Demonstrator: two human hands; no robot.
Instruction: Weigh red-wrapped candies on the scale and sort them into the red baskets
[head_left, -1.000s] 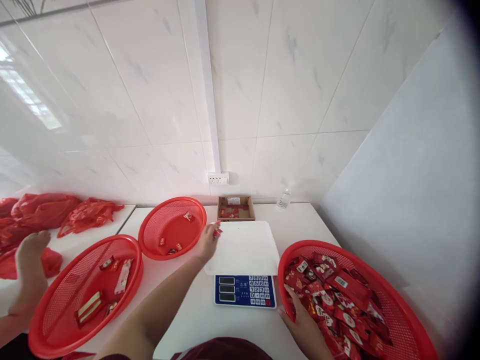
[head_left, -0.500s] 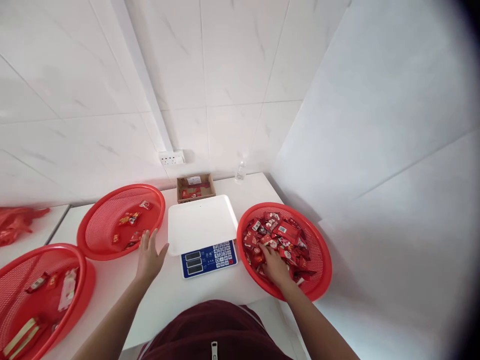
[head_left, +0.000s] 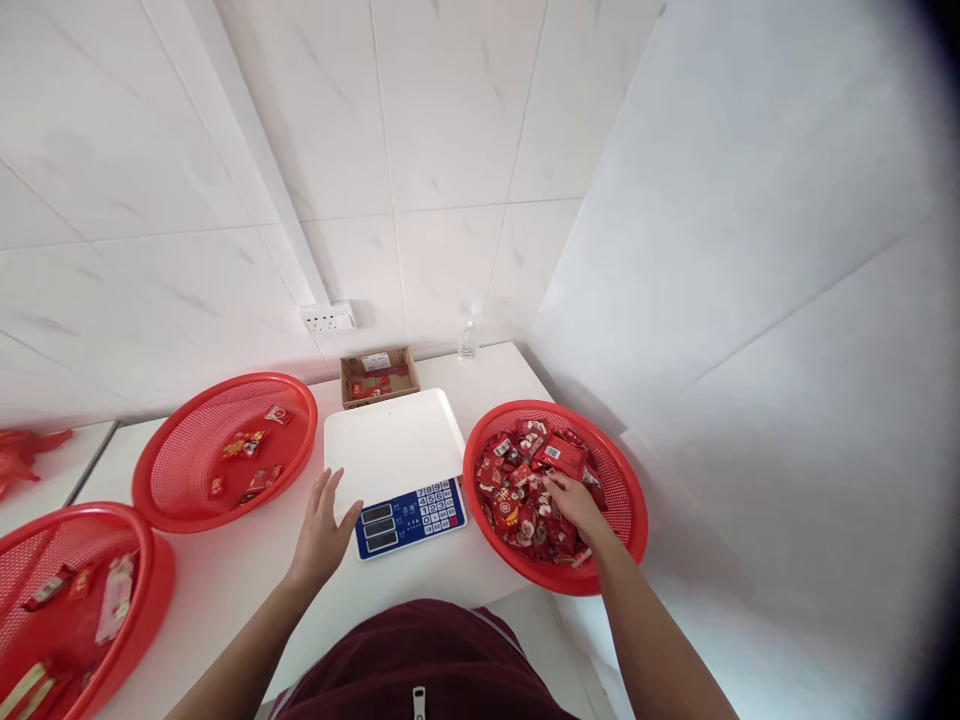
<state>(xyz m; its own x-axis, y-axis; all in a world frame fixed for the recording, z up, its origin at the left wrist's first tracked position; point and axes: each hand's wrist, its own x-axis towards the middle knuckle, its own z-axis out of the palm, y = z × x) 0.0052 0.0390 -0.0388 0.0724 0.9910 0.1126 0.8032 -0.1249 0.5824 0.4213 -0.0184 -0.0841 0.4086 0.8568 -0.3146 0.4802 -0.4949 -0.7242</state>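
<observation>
My right hand (head_left: 576,505) is inside the right red plastic basket (head_left: 634,500), over a heap of small red wrapped packets (head_left: 517,510). Its fingers are drawn together at the packets; whatever lies between the fingertips is hidden. A larger red packet (head_left: 561,455) with a white label lies just beyond these fingers. My left hand (head_left: 322,535) is open and holds nothing, thumb apart from the fingers. It hovers by the left front corner of the digital scale (head_left: 409,520), near its white weighing plate (head_left: 394,440).
Two more red baskets, one farther back (head_left: 180,440) and one nearer (head_left: 161,570), stand at left with a few packets inside. Behind the scale sits a small cardboard box (head_left: 380,378). A clear plastic bottle (head_left: 468,345) is near the wall, below a tiled surface with a socket (head_left: 328,318).
My right hand has shifted back across the packets, its fingers drawing together. My left hand has moved right, closer to the scale. The view has turned slightly.
</observation>
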